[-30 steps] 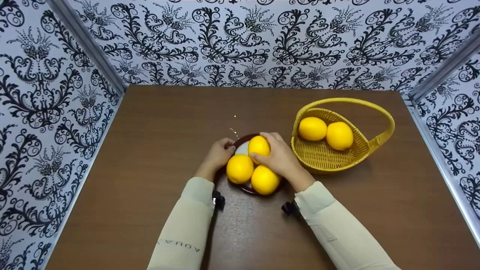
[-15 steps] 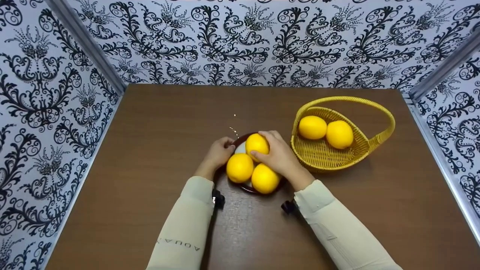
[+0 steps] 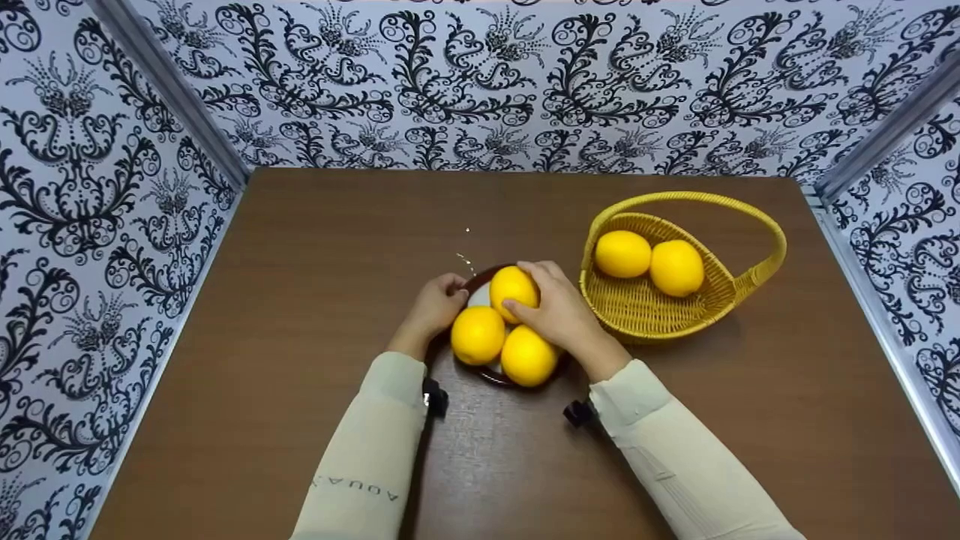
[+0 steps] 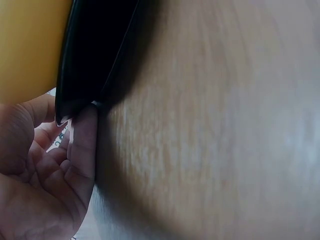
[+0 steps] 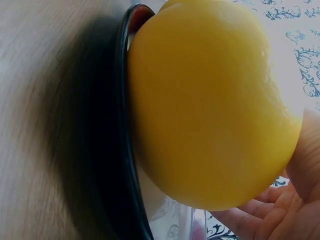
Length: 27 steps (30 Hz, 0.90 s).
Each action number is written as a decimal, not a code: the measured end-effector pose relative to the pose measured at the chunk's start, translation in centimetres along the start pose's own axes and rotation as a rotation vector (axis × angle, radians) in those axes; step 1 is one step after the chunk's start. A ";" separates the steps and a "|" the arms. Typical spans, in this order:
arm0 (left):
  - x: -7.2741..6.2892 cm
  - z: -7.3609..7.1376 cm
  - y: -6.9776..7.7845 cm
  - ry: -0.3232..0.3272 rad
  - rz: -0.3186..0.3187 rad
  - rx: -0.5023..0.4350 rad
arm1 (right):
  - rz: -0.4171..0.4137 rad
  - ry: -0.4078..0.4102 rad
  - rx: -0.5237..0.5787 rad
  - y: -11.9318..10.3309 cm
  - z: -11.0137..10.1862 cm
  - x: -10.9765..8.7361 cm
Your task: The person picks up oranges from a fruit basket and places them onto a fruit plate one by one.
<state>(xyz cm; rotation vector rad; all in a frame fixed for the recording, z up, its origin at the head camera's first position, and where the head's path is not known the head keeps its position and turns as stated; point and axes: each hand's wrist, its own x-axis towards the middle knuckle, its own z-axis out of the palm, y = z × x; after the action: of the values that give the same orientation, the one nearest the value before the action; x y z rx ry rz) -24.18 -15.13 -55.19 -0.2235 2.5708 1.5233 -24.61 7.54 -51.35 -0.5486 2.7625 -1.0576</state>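
A dark-rimmed plate with a pale inside (image 3: 480, 297) lies on the table in the head view, bearing three round yellow fruits. My left hand (image 3: 433, 309) pinches its left rim; in the left wrist view the thumb is over the dark rim (image 4: 92, 55) and the fingers are beneath. With thumb and fingers, my right hand (image 3: 561, 309) grips the far yellow fruit (image 3: 513, 289), which sits at the plate's back. The near left fruit (image 3: 478, 335) and near right fruit (image 3: 529, 356) lie close against it. One fruit (image 5: 210, 110) fills much of the right wrist view.
Right of the plate stands a yellow wicker basket (image 3: 645, 319) with a tall arched handle (image 3: 694, 196). Two more yellow fruits (image 3: 676, 268) lie inside it. Patterned wall panels (image 3: 495, 90) enclose the brown table (image 3: 337, 225) at the back and sides.
The far fruit, in my right hand, has shifted slightly left and away from me on the plate. My left hand keeps its place on the rim.
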 end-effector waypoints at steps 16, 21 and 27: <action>0.0 0.0 -0.2 -0.022 -0.013 0.002 | -0.011 0.035 -0.004 -0.4 -1.5 -0.8; 0.0 0.0 -0.1 -0.012 -0.007 0.002 | -0.026 0.048 -0.001 -0.6 -2.3 -1.3; 0.0 0.1 -0.1 -0.005 0.004 -0.007 | -0.059 0.066 0.019 -0.7 -3.4 -1.9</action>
<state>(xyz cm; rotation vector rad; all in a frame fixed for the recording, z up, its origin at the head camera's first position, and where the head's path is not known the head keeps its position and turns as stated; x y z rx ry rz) -24.13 -15.12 -55.29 -0.2147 2.5643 1.5325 -23.53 9.88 -48.32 -0.6068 2.8062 -1.1330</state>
